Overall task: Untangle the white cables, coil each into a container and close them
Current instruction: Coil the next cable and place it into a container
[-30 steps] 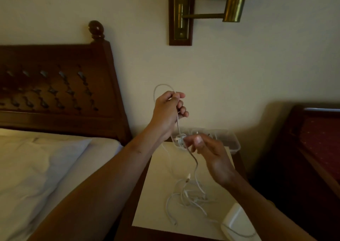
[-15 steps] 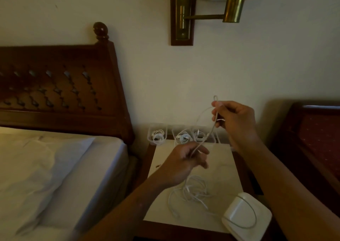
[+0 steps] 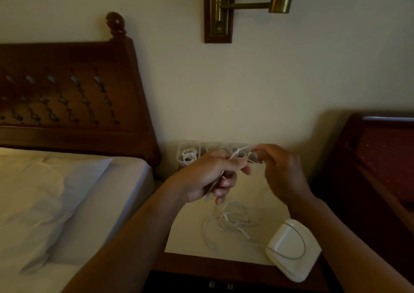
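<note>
My left hand (image 3: pixel 214 176) is closed around a white cable (image 3: pixel 235 155) above the nightstand, the cable sticking out past my fingertips. My right hand (image 3: pixel 282 171) is close beside it, fingers curled toward the same cable; blur hides whether they pinch it. A tangle of white cables (image 3: pixel 233 222) lies on the pale sheet (image 3: pixel 188 232) below. At the back stand small clear containers; the left container (image 3: pixel 189 155) holds a coiled cable, the others are partly hidden by my hands.
A white box (image 3: pixel 293 249) sits at the nightstand's front right corner with a cable looped over it. A bed (image 3: pixel 67 203) with a wooden headboard is on the left, a dark red chair (image 3: pixel 385 158) on the right, a brass wall lamp (image 3: pixel 246 4) above.
My right hand has dropped from high on the right and come in next to my left hand. My left hand rose slightly; the stretched cable is now bunched between them.
</note>
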